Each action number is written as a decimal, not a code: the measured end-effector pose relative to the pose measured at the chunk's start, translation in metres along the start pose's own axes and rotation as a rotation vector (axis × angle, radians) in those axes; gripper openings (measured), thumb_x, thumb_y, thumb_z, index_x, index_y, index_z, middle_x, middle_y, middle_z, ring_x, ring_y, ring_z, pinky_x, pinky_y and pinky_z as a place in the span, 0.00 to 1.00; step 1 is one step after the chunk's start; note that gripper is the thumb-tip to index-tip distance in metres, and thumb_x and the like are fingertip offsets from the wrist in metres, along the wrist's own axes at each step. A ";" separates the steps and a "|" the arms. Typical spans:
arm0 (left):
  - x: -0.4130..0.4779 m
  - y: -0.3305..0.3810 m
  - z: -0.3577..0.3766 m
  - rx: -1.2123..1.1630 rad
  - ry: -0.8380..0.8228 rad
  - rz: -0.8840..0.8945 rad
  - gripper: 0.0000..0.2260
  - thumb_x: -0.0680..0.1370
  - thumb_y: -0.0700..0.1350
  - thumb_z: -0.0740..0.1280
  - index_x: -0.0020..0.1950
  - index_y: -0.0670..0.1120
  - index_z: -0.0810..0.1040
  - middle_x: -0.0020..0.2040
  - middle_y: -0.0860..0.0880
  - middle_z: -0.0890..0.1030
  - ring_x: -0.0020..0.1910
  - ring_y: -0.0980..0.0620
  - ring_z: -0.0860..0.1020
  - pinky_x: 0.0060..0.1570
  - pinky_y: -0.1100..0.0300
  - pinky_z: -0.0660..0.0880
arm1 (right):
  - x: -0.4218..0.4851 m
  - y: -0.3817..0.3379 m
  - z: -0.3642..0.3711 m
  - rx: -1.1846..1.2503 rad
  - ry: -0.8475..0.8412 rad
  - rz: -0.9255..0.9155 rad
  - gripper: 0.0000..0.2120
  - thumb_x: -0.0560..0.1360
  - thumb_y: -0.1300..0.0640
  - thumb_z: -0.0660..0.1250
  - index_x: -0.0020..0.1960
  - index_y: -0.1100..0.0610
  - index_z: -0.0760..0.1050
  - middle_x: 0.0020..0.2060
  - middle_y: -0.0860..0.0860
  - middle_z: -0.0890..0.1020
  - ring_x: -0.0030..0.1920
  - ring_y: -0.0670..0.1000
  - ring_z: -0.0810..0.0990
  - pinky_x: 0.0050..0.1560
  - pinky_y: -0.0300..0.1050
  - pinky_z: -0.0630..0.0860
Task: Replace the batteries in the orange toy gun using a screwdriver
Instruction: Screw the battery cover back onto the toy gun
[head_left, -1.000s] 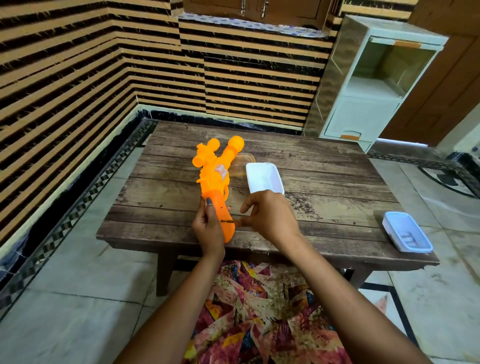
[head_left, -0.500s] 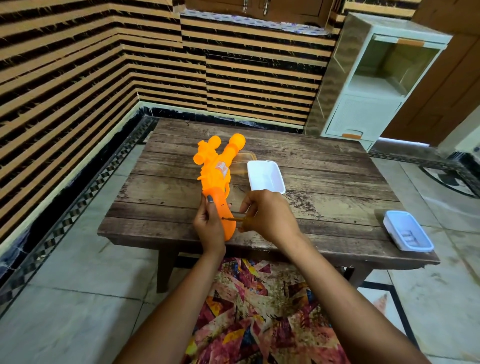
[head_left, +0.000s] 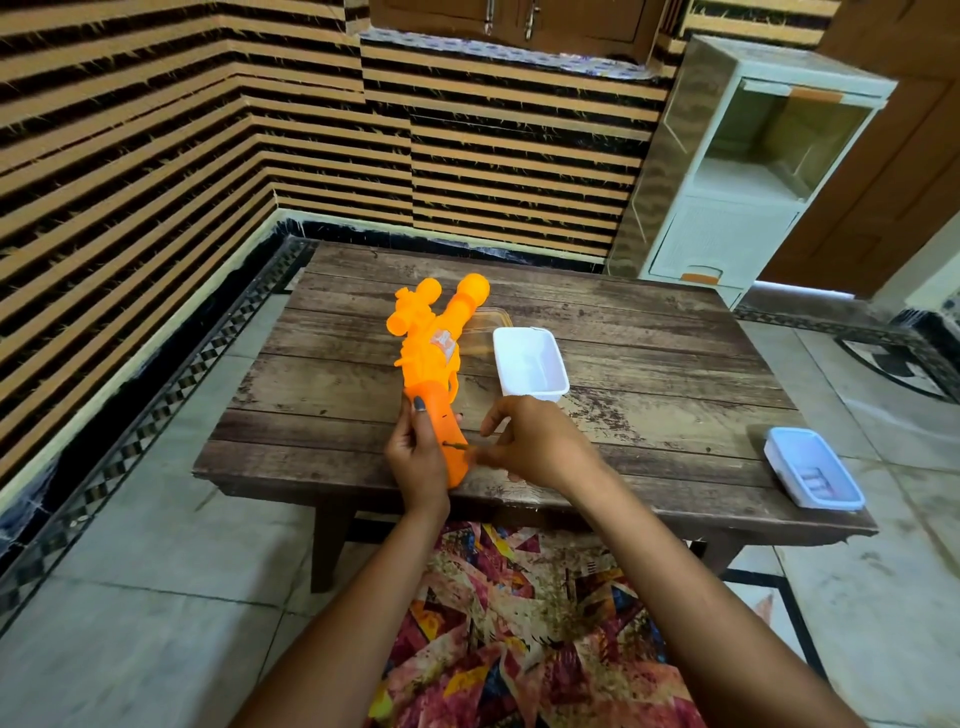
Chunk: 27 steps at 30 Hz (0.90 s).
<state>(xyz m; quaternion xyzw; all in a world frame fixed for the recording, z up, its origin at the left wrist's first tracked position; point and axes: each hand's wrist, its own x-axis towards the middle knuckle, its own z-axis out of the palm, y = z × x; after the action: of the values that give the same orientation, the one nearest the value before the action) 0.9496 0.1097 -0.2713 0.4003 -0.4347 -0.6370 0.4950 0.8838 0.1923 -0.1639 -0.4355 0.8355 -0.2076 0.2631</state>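
Worktop (head_left: 649, 364): dark wooden planks, low, carrying all the items. Toy gun (head_left: 431, 353): orange, lying left of centre, long axis running from the near edge away and slightly right, muzzle far, grip nearest the person and directly between the two hands. White tub (head_left: 530, 364): open, just right of the gun's body. Small blue-rimmed box (head_left: 813, 467): at the near right corner, well apart, contents too small to tell. Left hand (head_left: 415, 452): wrapped round the left side of the grip, steadying it. Right hand (head_left: 540, 441): fingers pinching the screwdriver (head_left: 456, 445), whose thin shaft lies crosswise to the grip, tip on its right face; likely at the battery-cover screw. Change from a second ago: gun, tub and box unmoved, tip on the same spot, both holds kept.
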 end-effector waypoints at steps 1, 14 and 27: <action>0.000 0.000 0.000 0.001 0.002 0.002 0.16 0.81 0.45 0.58 0.61 0.35 0.75 0.37 0.45 0.81 0.32 0.57 0.80 0.37 0.59 0.77 | 0.000 0.001 0.001 -0.017 -0.003 0.006 0.16 0.66 0.55 0.76 0.48 0.54 0.73 0.39 0.51 0.79 0.39 0.51 0.77 0.36 0.42 0.71; 0.001 0.000 0.000 -0.012 0.020 -0.019 0.18 0.79 0.49 0.60 0.64 0.39 0.74 0.46 0.36 0.81 0.39 0.42 0.79 0.46 0.45 0.77 | 0.004 0.015 0.004 0.166 0.022 0.013 0.06 0.72 0.54 0.71 0.40 0.54 0.75 0.27 0.50 0.80 0.22 0.41 0.75 0.21 0.30 0.64; 0.005 -0.001 0.001 -0.125 0.050 -0.113 0.16 0.81 0.47 0.58 0.65 0.42 0.73 0.33 0.53 0.84 0.34 0.55 0.82 0.46 0.51 0.77 | -0.004 0.048 0.003 0.695 0.096 0.219 0.05 0.78 0.58 0.62 0.44 0.55 0.75 0.29 0.51 0.79 0.17 0.43 0.68 0.17 0.32 0.60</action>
<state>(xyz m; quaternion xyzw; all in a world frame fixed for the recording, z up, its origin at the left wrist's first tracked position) 0.9469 0.1051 -0.2727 0.4084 -0.3582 -0.6797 0.4929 0.8575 0.2206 -0.1928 -0.2179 0.7682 -0.4698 0.3764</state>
